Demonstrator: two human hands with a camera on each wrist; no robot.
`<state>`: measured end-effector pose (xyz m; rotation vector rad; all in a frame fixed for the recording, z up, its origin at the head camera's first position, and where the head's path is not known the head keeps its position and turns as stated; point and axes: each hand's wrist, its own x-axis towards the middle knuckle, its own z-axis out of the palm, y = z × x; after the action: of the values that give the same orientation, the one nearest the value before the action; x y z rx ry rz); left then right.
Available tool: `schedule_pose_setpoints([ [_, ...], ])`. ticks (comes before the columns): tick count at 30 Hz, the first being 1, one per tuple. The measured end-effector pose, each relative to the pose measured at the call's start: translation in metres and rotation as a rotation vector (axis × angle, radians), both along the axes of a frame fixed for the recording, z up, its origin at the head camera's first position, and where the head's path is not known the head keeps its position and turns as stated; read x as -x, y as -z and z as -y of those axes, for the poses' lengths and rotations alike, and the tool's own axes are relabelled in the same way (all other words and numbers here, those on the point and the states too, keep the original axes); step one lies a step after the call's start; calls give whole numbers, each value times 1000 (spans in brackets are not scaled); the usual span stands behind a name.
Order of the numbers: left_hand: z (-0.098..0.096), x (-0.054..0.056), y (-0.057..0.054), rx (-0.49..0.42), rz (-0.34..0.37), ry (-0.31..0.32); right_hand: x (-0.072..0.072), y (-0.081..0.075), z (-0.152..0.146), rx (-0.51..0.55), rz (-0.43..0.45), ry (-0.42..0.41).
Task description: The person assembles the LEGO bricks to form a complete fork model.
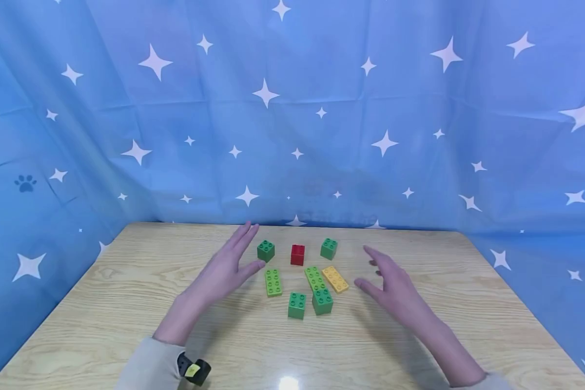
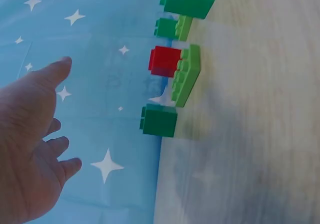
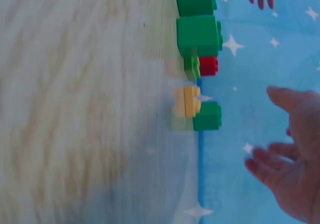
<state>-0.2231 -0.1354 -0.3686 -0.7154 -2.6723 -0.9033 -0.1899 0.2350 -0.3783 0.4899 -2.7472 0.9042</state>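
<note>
Several toy building bricks lie in a loose group on the table between my hands. At the back are a dark green brick [image 1: 265,251], a red brick [image 1: 298,254] and another green brick [image 1: 329,248]. In front of them lie a flat lime brick [image 1: 273,283], a second lime brick [image 1: 314,277] and a flat yellow brick [image 1: 335,279]. Nearest me are two green bricks, one on the left [image 1: 297,305] and one on the right [image 1: 323,301]. My left hand [image 1: 229,271] hovers left of the group, holding nothing. My right hand [image 1: 395,287], also holding nothing, is raised to the right.
The wooden table [image 1: 102,314] reaches back to a blue curtain [image 1: 292,135] with white stars, which also hangs along both sides. A dark band with a yellow patch [image 1: 193,370] sits at my left sleeve.
</note>
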Motion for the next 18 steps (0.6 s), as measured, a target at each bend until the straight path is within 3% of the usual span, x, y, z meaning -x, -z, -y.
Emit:
schedule_pose_setpoints([
  [5,-5,-3,5,-125,11,72,1,8,13,125,143,-69],
  [9,-10,-5,9,-210,66,107,-1,14,25,193,232,-89],
  [18,-27,-11,27,-353,283,188,-5,23,41,239,236,-172],
])
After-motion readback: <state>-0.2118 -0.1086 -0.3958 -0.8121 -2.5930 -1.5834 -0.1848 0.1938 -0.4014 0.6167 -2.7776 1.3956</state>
